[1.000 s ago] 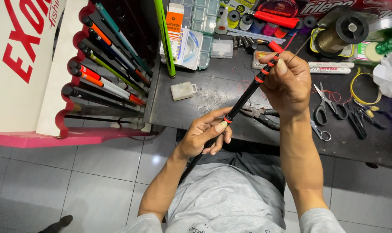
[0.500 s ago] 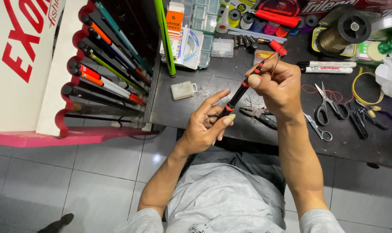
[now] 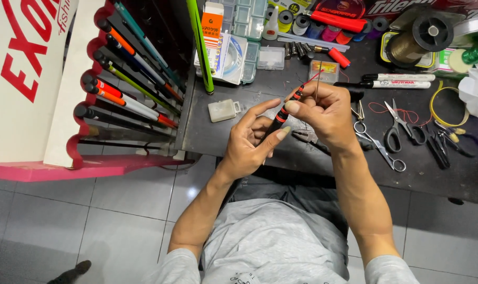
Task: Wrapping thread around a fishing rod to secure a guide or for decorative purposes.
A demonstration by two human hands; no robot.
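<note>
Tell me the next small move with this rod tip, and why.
Probably steady the rod with the left hand while the right hand works the thin red tip. Both hands already pinch the rod close together above the table, and the tip looks fine and bendable.

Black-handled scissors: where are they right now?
In the head view, the black-handled scissors lie on the dark workbench, right of the right hand, below the two marker pens and beside the silver scissors.
</note>
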